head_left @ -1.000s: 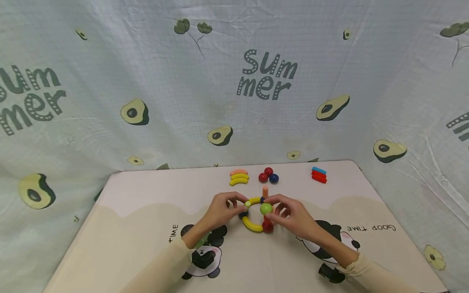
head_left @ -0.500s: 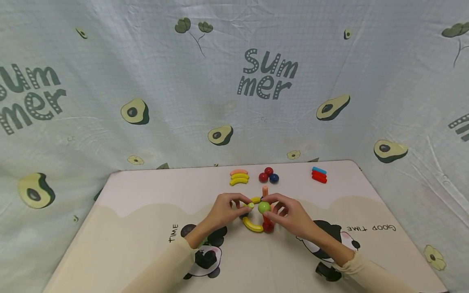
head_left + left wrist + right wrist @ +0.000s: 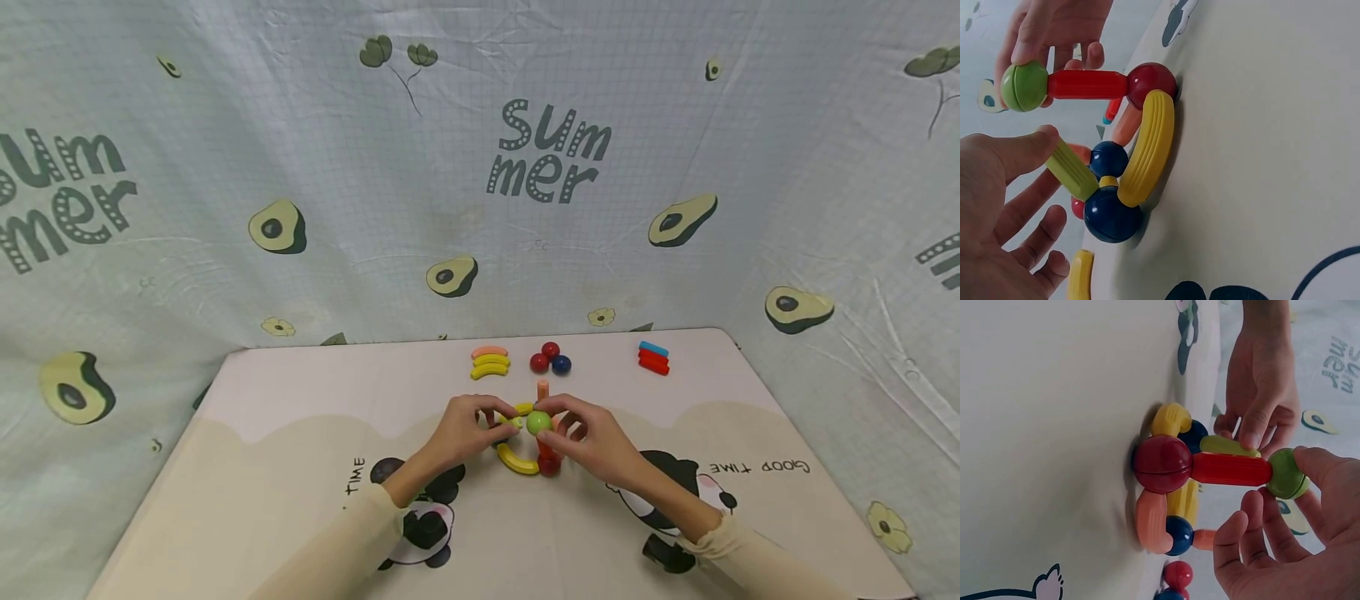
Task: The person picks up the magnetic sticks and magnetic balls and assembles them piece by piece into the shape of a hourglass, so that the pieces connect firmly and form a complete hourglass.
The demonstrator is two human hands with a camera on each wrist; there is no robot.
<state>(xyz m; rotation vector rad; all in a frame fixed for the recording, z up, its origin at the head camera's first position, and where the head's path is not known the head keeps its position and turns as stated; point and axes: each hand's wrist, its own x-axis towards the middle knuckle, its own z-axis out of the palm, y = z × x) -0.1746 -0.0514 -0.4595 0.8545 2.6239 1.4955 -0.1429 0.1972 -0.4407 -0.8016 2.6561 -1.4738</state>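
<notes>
My left hand pinches the upper end of a yellow-green stick, whose lower end meets a dark blue ball. My right hand holds a light green ball between thumb and fingers. That ball tops a red stick standing on a dark red ball. A curved yellow stick links the red and blue balls, part of a ring lying on the table. At the far corner, another blue ball carries an upright orange stick. The yellow-green stick leans toward the green ball, apart from it.
Behind the ring lie curved yellow and pink sticks. Beside them is a cluster of red and blue balls. Red and blue straight sticks lie farther right. A printed curtain hangs behind the table.
My left hand has shifted slightly right, tilting the yellow-green stick inward. The green ball in my right hand has moved a little left, narrowing the space between them.
</notes>
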